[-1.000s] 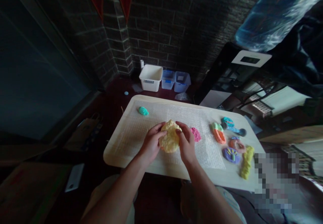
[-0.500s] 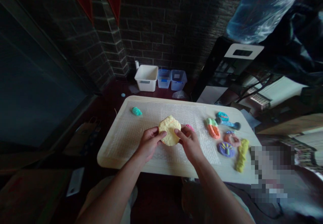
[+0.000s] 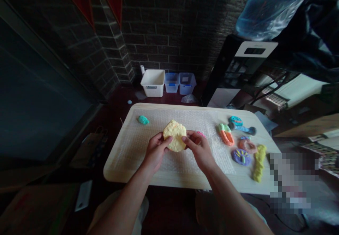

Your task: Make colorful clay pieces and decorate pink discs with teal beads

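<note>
Between both hands, above the table, is a flat, roundish piece of pale yellow modelling clay [image 3: 174,136] with a bumpy surface and an uneven top edge. My left hand [image 3: 156,149] grips its left side, thumb on the near face and fingers behind. My right hand [image 3: 198,148] pinches the right side the same way. Partly hidden behind the right hand lies a bit of pink clay [image 3: 201,134]. A teal clay lump [image 3: 143,119] rests on the bubble wrap [image 3: 132,150] at the far left.
Several clay shapes lie at the table's right: an orange and green loop [image 3: 226,135], a purple disc [image 3: 241,157], a yellow strip [image 3: 259,163] and a blue bar with dark ends [image 3: 242,128]. Beyond the table [image 3: 124,179] stand a white basket [image 3: 153,83], blue bins [image 3: 186,83] and a water dispenser [image 3: 225,76].
The yellow clay has shifted slightly left, still held in both hands. The camera view has tilted a little, moving the table slightly in the picture.
</note>
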### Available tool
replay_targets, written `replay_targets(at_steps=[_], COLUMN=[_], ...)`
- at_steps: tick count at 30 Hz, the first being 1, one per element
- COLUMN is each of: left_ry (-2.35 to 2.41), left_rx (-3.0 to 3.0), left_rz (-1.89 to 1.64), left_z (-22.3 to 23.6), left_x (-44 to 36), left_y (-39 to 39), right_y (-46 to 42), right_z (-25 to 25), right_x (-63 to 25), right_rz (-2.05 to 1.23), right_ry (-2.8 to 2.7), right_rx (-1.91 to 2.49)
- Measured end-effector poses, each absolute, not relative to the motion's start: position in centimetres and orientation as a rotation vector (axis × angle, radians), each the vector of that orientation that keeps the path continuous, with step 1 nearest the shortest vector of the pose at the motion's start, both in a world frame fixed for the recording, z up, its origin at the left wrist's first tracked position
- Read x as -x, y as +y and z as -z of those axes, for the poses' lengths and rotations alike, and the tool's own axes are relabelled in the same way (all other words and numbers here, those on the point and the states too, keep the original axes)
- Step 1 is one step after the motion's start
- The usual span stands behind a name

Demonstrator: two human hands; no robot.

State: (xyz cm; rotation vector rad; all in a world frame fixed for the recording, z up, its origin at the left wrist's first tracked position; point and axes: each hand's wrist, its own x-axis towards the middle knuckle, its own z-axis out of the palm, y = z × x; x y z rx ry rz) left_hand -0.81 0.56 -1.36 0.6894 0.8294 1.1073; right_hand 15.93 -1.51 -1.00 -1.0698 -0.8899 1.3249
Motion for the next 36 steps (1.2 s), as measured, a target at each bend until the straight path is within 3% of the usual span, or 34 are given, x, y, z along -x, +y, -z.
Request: replay_targets(at_steps=[36], left_ry=[0.868], left_rx=[-0.78], left_rz=[-1.028], left_z=[2.07], left_x=[1.81], left_y=[0.53], right_y=[-1.3], right_z=[1.49], right_x=[-15.95], right_rz=[-1.148], right_ry=[-0.98], right_rx=[1.143])
